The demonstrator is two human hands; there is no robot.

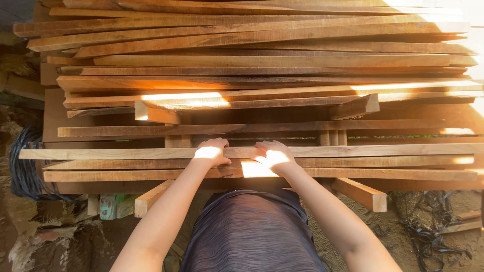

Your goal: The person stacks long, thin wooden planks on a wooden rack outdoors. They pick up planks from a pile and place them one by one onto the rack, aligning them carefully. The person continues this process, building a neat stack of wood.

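Observation:
A long pale wooden plank [353,150] lies across the near side of a big stack of planks. Both my hands rest on its middle. My left hand [210,152] curls its fingers over the plank's far edge. My right hand [272,154] does the same a hand's width to the right. Two more long planks [378,174] lie just below it, nearer to me. Bright sunlight falls on both hands, so the fingertips are hard to make out.
The stack of planks [252,60] fills the upper view, with short cross pieces [359,107] between layers. Support beams [360,193] stick out below. A coil of dark cable [22,166] sits at the left, black straps [433,234] on the sandy ground at right.

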